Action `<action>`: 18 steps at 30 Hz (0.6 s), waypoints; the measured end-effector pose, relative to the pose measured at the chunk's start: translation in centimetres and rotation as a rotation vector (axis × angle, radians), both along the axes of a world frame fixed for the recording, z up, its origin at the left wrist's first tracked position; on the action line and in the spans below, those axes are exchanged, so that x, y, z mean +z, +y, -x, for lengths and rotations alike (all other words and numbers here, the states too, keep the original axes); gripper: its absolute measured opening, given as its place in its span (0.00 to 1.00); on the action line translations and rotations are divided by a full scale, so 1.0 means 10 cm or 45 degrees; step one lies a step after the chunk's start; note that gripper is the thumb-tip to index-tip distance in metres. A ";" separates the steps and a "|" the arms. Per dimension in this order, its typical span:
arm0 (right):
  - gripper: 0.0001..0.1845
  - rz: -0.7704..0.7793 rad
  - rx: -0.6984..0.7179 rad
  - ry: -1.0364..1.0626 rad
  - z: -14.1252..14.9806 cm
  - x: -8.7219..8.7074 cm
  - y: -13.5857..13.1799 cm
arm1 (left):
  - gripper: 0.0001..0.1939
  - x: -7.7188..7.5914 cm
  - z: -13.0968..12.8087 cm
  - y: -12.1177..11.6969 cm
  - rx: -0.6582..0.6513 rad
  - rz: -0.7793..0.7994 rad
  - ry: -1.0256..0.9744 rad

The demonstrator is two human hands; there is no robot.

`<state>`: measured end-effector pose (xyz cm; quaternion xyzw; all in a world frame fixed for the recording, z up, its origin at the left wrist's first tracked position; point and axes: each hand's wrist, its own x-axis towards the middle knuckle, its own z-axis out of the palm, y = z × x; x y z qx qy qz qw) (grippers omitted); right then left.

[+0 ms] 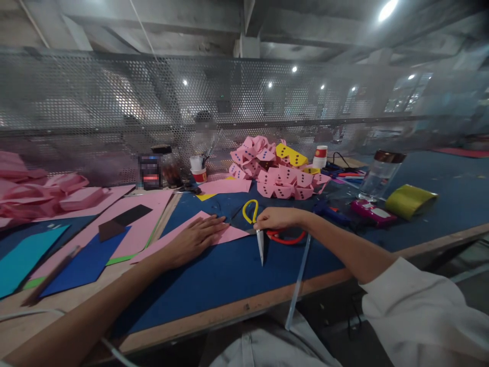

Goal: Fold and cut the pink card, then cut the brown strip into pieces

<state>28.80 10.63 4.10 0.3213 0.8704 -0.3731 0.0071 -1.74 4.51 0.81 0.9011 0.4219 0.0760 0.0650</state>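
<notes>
My left hand (194, 239) lies flat with its fingers stretched out on a pink sheet (231, 233), pressing it to the blue work mat (214, 285). My right hand (277, 218) is closed around a pair of scissors with a yellow handle (250, 210). Their metal blade (261, 250) points down toward the table's front edge. Just under that hand, a red looped handle (288, 239) rests on the mat; what it belongs to is partly hidden. A long translucent stick (298, 285) slants across the table edge beside it.
Pink dotted pieces (282, 178) are heaped at the back. Pink strips (42, 188) and coloured sheets (91, 260) lie left. On the right are a blue tool (331, 211), a magenta device (372, 211), a clear jar (380, 176) and a yellow-green roll (410, 200). Perforated metal panels (267, 102) stand behind.
</notes>
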 end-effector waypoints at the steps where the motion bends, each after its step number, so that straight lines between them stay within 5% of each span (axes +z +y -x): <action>1: 0.22 0.010 -0.001 0.002 0.00 0.00 0.00 | 0.24 0.01 0.00 0.00 0.002 0.000 0.000; 18: 0.22 -0.020 0.039 -0.002 -0.01 0.00 0.01 | 0.24 -0.04 0.02 0.03 0.005 -0.040 0.035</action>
